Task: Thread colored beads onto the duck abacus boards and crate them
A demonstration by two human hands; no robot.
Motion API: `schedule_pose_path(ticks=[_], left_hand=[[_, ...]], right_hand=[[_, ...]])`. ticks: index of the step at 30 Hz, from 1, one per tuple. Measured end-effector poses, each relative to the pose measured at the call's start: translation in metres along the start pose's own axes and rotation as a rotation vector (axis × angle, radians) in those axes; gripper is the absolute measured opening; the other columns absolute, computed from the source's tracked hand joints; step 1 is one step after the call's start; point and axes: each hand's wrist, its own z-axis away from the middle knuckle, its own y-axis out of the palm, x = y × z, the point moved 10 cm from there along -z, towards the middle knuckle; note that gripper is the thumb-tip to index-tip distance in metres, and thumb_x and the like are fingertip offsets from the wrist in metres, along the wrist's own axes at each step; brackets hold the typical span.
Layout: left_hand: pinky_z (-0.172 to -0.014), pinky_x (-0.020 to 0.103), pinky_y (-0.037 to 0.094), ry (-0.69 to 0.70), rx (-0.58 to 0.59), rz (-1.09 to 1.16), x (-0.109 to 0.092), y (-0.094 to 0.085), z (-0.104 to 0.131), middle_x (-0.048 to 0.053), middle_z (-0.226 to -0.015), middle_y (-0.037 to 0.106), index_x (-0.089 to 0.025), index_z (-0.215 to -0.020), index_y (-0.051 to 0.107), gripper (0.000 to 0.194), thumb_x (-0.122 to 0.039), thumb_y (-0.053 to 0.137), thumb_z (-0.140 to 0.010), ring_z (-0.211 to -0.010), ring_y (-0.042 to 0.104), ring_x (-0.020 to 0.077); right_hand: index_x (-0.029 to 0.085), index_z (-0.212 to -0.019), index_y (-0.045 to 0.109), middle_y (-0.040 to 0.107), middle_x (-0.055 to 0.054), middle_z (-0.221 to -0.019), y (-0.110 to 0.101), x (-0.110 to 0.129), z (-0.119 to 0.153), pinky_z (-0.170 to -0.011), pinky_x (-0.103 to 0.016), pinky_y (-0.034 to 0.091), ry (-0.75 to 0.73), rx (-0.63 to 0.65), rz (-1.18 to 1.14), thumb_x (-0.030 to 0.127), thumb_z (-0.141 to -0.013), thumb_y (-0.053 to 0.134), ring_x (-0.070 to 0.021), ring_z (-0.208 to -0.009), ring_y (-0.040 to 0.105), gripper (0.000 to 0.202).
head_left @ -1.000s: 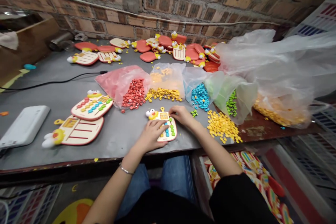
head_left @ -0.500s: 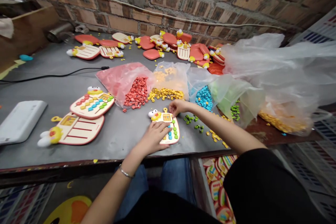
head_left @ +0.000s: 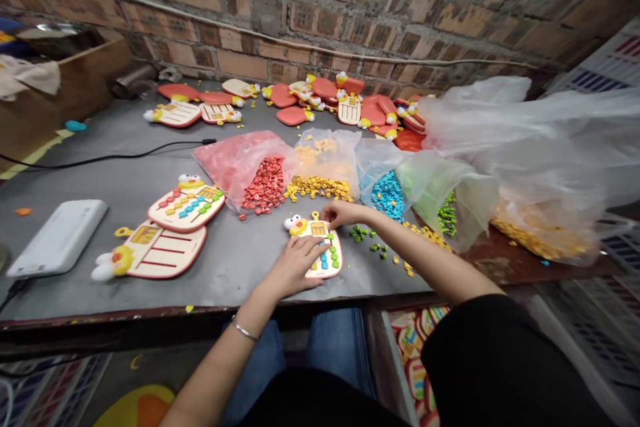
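Note:
A cream toy board (head_left: 337, 272) with a red rim and a yellow duck-like head lies in front of me, blue and green beads along its slots. My left hand (head_left: 299, 261) rests flat across its left part, fingers stretched out, covering some of the slots. At the board's upper right edge my right hand (head_left: 341, 212) is closed in a pinch; whatever is between the fingertips is hidden. Loose green beads (head_left: 363, 233) lie just right of the board. Behind it are bags of red beads (head_left: 265, 185), yellow beads (head_left: 320, 188) and blue beads (head_left: 387, 195).
To the left, a filled board (head_left: 187, 208) overlaps a board with bare slots (head_left: 173, 253). A white box-shaped device (head_left: 60, 237) lies farther left. More boards (head_left: 295, 115) are piled along the brick wall. Right: a green-bead bag (head_left: 447, 213) and large clear bags (head_left: 545, 213). Below, a bin holds boards (head_left: 415, 373).
The view has shifted slightly, so the table's things appear a little lower and those on the left farther right. Both hands stay at the same board, the right still pinched at its upper edge.

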Motion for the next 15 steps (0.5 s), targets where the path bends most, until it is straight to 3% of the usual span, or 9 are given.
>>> schedule_pose_path(ticks=[3,6,8,12,15], left_hand=[[-0.11,0.045,0.027,0.032,-0.06,-0.025,-0.001,-0.005,0.002,0.012,-0.149,0.036,-0.026,-0.146,0.028,0.087,-0.04,0.074,-0.074,-0.136,0.033,0.029],[-0.111,0.047,0.026,0.096,-0.182,-0.071,-0.005,-0.015,0.007,0.014,-0.153,0.027,-0.026,-0.145,0.029,0.09,-0.05,0.075,-0.071,-0.14,0.025,0.0316],[-0.109,0.051,0.026,0.094,-0.318,-0.097,-0.004,-0.027,0.013,0.016,-0.153,0.024,-0.027,-0.143,0.03,0.095,-0.061,0.074,-0.065,-0.14,0.023,0.0354],[-0.106,0.053,0.027,-0.008,-0.587,-0.135,0.005,-0.05,0.028,0.017,-0.145,0.035,-0.028,-0.143,0.021,0.096,-0.064,0.069,-0.068,-0.135,0.032,0.0364],[-0.104,0.051,0.03,-0.041,-0.674,-0.163,0.007,-0.057,0.033,0.017,-0.138,0.04,-0.028,-0.141,0.019,0.09,-0.061,0.066,-0.072,-0.129,0.039,0.0345]], right_hand=[[0.016,-0.086,0.057,0.054,0.006,-0.061,-0.006,0.018,0.023,-0.051,-0.019,0.034,-0.082,-0.184,-0.09,0.041,-0.076,0.066,-0.009,-0.056,0.047,0.028],[0.018,-0.087,0.05,0.048,0.008,-0.057,-0.005,0.029,0.05,-0.048,-0.019,0.031,-0.136,-0.335,-0.208,0.046,-0.08,0.062,-0.0091,-0.052,0.044,0.031],[0.019,-0.088,0.048,0.053,0.005,-0.062,-0.004,0.036,0.073,-0.05,-0.02,0.036,-0.197,-0.465,-0.246,0.048,-0.08,0.062,-0.0111,-0.056,0.05,0.033],[0.021,-0.095,0.053,0.066,-0.004,-0.086,0.005,0.052,0.129,-0.068,-0.028,0.049,-0.301,-0.82,-0.07,0.043,-0.089,0.053,-0.0183,-0.079,0.064,0.023],[0.022,-0.103,0.057,0.068,-0.009,-0.097,0.019,0.059,0.155,-0.077,-0.033,0.05,-0.26,-0.961,0.122,0.038,-0.093,0.047,-0.0225,-0.088,0.066,0.021]])
